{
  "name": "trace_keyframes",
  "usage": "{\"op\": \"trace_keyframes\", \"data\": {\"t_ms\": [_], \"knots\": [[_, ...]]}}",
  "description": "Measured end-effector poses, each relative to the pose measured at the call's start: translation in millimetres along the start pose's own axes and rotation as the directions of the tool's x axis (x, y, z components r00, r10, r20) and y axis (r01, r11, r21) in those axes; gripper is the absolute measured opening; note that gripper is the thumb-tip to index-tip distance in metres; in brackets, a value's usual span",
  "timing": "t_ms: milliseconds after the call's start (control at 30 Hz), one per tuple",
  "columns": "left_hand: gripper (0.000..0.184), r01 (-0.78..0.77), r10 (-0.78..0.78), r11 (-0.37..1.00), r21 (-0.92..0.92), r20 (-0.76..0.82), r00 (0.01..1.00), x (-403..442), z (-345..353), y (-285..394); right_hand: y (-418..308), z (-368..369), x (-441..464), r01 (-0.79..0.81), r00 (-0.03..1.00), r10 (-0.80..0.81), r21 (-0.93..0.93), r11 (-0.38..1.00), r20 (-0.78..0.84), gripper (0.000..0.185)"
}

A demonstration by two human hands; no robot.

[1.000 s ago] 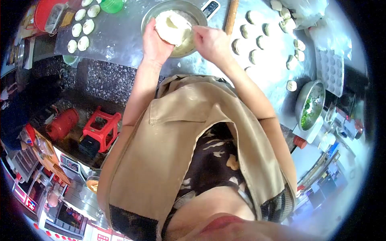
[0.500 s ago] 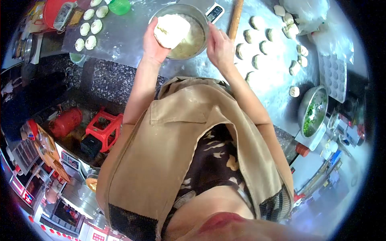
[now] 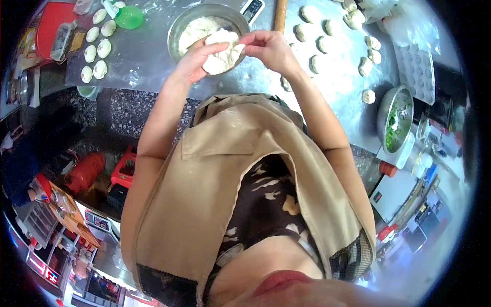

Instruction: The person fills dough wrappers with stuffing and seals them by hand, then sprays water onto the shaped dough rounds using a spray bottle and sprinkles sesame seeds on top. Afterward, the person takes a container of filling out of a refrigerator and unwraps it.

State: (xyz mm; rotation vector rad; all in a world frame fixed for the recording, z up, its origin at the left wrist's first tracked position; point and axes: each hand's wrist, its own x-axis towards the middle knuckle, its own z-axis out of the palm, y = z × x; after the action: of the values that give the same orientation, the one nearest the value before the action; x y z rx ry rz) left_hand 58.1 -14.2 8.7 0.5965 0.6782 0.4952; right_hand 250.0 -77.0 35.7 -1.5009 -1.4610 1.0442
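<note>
Dough piece (image 3: pixel 221 55) is up in both hands, top centre of frame, over the near side of a steel bowl (image 3: pixel 236 20). Left hand (image 3: pixel 197 60) cradles it: thumb across the top, palm side underneath. Looks like the support grip, leaving the right-hand edge free. Right hand (image 3: pixel 271 48): narrow fingertip grip on that edge, holding a small fold. Reads as a precision pinch, since soft dough would likely tear under a full grasp.

Pale mix (image 3: pixel 199 30) in the bowl. Working over it probably means drips fall back in and reach is short. Scale display (image 3: pixel 252 9) sits at the bowl's upper right; can't tell if the bowl stands on it.

Rolling pin (image 3: pixel 280 18) lies right of the bowl, beside the loose dough lumps (image 3: pixel 323 45), upper right of the desk (image 3: pixel 148 56). Dough rounds (image 3: pixel 104 48) are in two rows, upper left. Spacing on both sides presumably stops sticking. Bowl of greens (image 3: pixel 384 113) is at the right edge, likely parked clear of the elbows.
</note>
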Motion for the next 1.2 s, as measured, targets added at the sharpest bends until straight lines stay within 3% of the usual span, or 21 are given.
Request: {"op": "trace_keyframes", "data": {"t_ms": [33,100,233,367,433,533,600,667,700,767,833,900,933,967,1033,1067,1100,1133,1200], "knots": [[0.039,0.055,-0.057,0.996,0.075,0.020,0.998,3.2,-0.2,-0.4,0.4,-3.1,0.0,-0.174,0.983,0.168,0.083,0.981,0.073,0.016],[0.041,0.112,-0.120,0.982,0.155,0.044,0.992,11.4,-0.8,1.4,2.6,-4.0,-1.4,-0.193,0.981,0.192,0.024,0.981,0.018,0.020],[0.050,0.174,-0.216,0.947,0.269,0.134,0.967,24.8,6.5,13.1,8.3,-0.8,-5.7,-0.156,0.969,0.187,0.183,0.971,-0.164,0.022],[0.056,0.201,-0.304,0.886,0.417,0.195,0.933,43.5,2.7,11.8,12.2,-8.2,-9.4,-0.237,0.969,0.245,0.218,0.947,-0.013,0.021],[0.060,0.219,-0.315,0.877,0.428,0.167,0.934,44.8,9.7,14.7,-3.5,-11.3,-15.3,-0.217,0.976,0.215,0.088,0.972,0.026,0.017],[0.062,0.236,-0.384,0.852,0.468,0.251,0.889,47.6,19.8,23.4,-0.1,-7.8,-16.3,-0.081,0.992,0.080,-0.007,0.997,-0.096,0.013],[0.059,0.221,-0.456,0.743,0.632,0.236,0.858,50.9,28.4,30.7,-3.7,-8.1,-14.3,-0.015,0.988,0.005,-0.063,0.998,-0.151,0.012],[0.058,0.255,-0.510,0.716,0.650,0.237,0.827,58.3,23.7,31.1,-14.6,-12.7,-11.2,-0.166,0.986,0.165,-0.026,0.986,-0.022,0.012],[0.056,0.288,-0.561,0.689,0.665,0.237,0.793,59.1,24.2,32.9,-15.2,-11.0,-12.2,-0.163,0.987,0.162,-0.024,0.986,-0.022,0.012],[0.056,0.292,-0.563,0.692,0.660,0.239,0.791,59.8,26.0,34.7,-12.5,-6.1,-14.8,0.005,0.987,-0.026,-0.133,0.991,-0.159,0.016],[0.055,0.299,-0.562,0.700,0.648,0.241,0.791,60.1,29.8,38.8,-2.9,-2.7,-11.9,0.025,0.988,-0.029,-0.025,0.999,-0.154,0.017],[0.055,0.273,-0.617,0.547,0.792,0.160,0.771,64.4,30.0,42.1,5.7,-1.8,-8.6,0.037,0.988,-0.024,0.088,0.995,-0.150,0.018],[0.062,0.168,-0.586,0.543,0.823,0.229,0.777,68.3,23.3,38.1,9.6,-3.9,-5.7,0.056,0.992,-0.059,-0.032,0.998,-0.108,0.020],[0.062,0.167,-0.585,0.543,0.823,0.228,0.778,69.9,18.4,40.0,11.7,-6.1,-3.4,0.082,0.994,-0.093,-0.152,0.985,-0.064,0.021],[0.068,0.289,-0.541,0.673,0.681,0.186,0.821,63.7,21.7,51.5,15.7,-5.4,-4.1,0.007,0.997,-0.016,-0.108,0.994,-0.080,0.020],[0.066,0.284,-0.473,0.757,0.588,0.194,0.859,59.8,15.2,54.7,23.3,-1.5,-5.9,-0.052,0.991,0.062,0.088,0.995,-0.118,0.019],[0.066,0.286,-0.473,0.757,0.588,0.191,0.860,54.1,13.6,57.0,27.4,1.7,-7.3,-0.104,0.979,0.148,0.283,0.953,-0.138,0.018],[0.063,0.282,-0.409,0.861,0.423,0.247,0.878,47.1,13.1,58.1,30.7,3.8,-9.6,-0.089,0.976,0.160,0.404,0.910,-0.147,0.015],[0.058,0.196,-0.220,0.975,0.102,0.366,0.904,37.1,7.1,42.6,34.9,10.0,-13.6,-0.080,0.963,0.191,0.478,0.875,-0.189,0.014]]}}
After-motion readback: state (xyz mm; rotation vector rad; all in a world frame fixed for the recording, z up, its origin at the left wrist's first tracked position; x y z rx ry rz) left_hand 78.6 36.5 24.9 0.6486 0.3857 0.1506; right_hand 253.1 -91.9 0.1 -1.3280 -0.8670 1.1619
